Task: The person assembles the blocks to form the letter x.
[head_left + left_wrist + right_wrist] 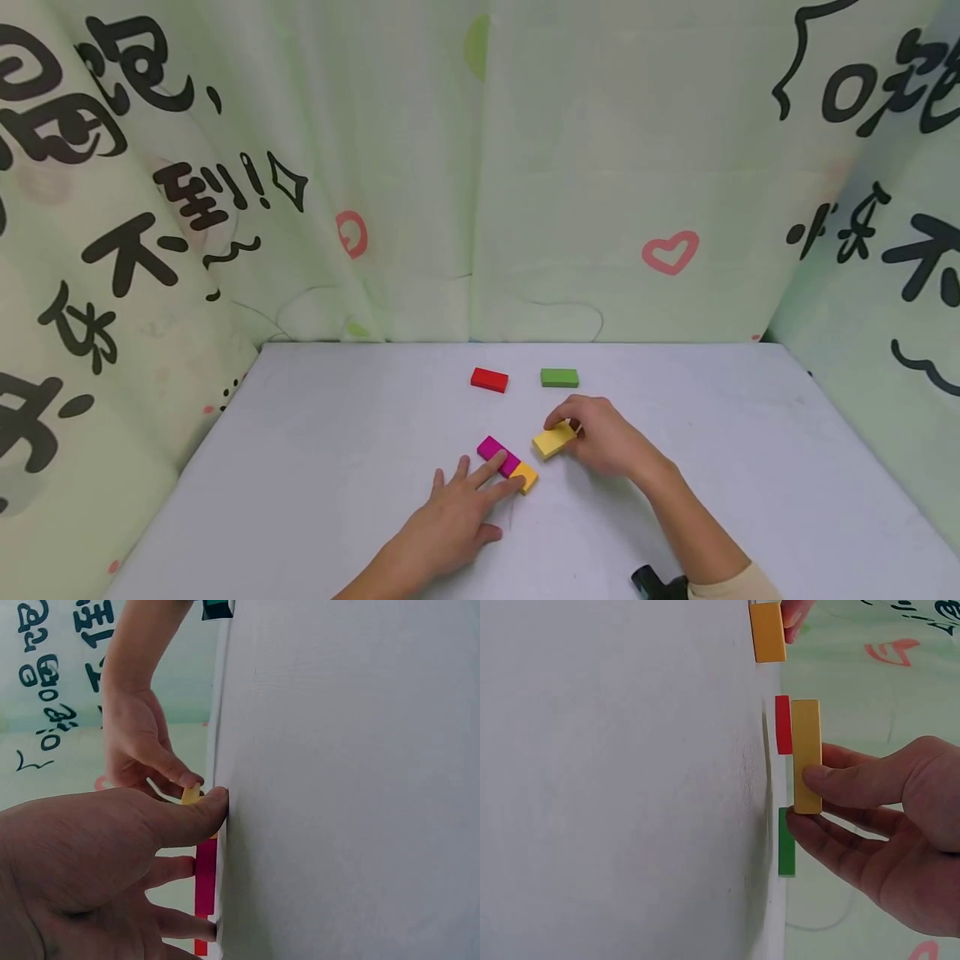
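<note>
My right hand (606, 439) pinches a pale yellow block (552, 440) between thumb and fingertips. In the right wrist view this yellow block (806, 735) is held just off the white tabletop, thumb on its near face. My left hand (453, 518) lies with spread fingers over a magenta block (491, 448) and an orange block (528, 477), which sit end to end in a slanted row. One fingertip touches the magenta block and another the orange one. The yellow block is just to the right of that row.
Farther back on the white table (360, 400) lie a red block (489, 380) and a green block (559, 378), side by side with a gap between them. Printed pale green curtains (570, 167) hang behind the table and along both sides.
</note>
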Demonstrator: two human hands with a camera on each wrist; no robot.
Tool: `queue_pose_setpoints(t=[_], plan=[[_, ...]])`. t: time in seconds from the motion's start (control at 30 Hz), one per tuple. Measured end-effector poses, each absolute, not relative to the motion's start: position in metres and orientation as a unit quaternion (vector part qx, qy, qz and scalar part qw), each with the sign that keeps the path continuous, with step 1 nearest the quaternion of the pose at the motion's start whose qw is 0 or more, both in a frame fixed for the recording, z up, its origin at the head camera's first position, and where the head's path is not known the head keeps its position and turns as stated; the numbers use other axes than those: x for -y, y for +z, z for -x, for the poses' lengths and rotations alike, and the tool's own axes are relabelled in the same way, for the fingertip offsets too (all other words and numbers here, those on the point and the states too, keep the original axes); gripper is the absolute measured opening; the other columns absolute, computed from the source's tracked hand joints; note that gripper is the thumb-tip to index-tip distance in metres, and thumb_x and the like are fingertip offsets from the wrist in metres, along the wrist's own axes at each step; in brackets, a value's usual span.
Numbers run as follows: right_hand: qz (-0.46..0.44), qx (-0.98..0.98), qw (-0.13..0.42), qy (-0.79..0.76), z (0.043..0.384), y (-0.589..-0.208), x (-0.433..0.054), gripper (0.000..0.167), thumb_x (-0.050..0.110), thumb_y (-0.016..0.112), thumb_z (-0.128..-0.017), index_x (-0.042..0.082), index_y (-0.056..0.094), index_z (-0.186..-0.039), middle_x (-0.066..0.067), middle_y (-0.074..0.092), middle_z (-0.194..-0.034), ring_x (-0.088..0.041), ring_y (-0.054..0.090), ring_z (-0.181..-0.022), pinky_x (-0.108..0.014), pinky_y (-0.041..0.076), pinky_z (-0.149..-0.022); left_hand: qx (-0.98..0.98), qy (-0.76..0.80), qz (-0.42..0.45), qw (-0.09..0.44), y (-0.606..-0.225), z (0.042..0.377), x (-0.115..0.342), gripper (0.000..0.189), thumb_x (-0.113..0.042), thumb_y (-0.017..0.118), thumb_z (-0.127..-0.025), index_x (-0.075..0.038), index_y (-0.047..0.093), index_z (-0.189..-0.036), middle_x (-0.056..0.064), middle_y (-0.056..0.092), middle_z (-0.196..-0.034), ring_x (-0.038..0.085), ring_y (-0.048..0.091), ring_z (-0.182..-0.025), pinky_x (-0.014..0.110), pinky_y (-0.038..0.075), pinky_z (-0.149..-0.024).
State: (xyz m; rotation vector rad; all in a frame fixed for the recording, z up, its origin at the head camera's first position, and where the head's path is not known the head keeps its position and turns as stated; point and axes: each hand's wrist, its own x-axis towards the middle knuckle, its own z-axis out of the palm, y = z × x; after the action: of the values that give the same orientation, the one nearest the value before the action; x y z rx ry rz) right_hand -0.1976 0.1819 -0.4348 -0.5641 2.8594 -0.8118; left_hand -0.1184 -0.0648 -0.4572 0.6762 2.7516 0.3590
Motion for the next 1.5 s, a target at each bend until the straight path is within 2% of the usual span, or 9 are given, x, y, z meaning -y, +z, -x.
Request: queue_pose_setpoints(t=[0.77, 1.0, 1.33, 1.5], plan=[[0.233, -0.933, 0.075, -0.264, 0.197, -0.438, -0.177, 0.027, -0.009, 0.074, -0.087, 0.013, 0.080, -0.103, 0.002, 0.073, -0.103, -0.019, 0.065, -0.098, -0.042, 0.060, -0.091, -0.951, 0.132, -0.239, 0.144, -0.455, 0.118, 0.066, 0.064, -0.037, 0.078, -0.093, -0.042, 0.053, -0.151, -0.005, 0.037, -0.168, 0.052, 0.042, -0.146, 0.077, 0.041, -0.105], [0.235, -0.933, 0.080, -0.260, 0.195, -0.438, -0.174, 0.025, -0.008, 0.075, -0.087, 0.011, 0.080, -0.104, 0.001, 0.073, -0.104, -0.023, 0.067, -0.106, -0.040, 0.061, -0.092, -0.951, 0.135, -0.238, 0.147, -0.454, 0.118, 0.066, 0.063, -0.036, 0.078, -0.093, -0.042, 0.053, -0.151, -0.005, 0.038, -0.168, 0.053, 0.041, -0.147, 0.077, 0.040, -0.106], [0.243, -0.930, 0.080, -0.264, 0.197, -0.440, -0.174, 0.026, -0.007, 0.075, -0.087, 0.013, 0.081, -0.102, 0.003, 0.073, -0.101, -0.019, 0.066, -0.101, -0.035, 0.061, -0.087, -0.950, 0.141, -0.241, 0.138, -0.455, 0.117, 0.067, 0.063, -0.035, 0.078, -0.093, -0.041, 0.054, -0.151, -0.005, 0.038, -0.168, 0.053, 0.042, -0.146, 0.078, 0.040, -0.105], [0.244, -0.930, 0.084, -0.264, 0.198, -0.441, -0.173, 0.026, -0.007, 0.075, -0.087, 0.014, 0.082, -0.102, 0.004, 0.074, -0.101, -0.019, 0.066, -0.102, -0.036, 0.062, -0.089, -0.950, 0.138, -0.245, 0.137, -0.455, 0.119, 0.066, 0.063, -0.036, 0.078, -0.093, -0.042, 0.053, -0.151, -0.005, 0.038, -0.168, 0.053, 0.042, -0.146, 0.077, 0.041, -0.104]])
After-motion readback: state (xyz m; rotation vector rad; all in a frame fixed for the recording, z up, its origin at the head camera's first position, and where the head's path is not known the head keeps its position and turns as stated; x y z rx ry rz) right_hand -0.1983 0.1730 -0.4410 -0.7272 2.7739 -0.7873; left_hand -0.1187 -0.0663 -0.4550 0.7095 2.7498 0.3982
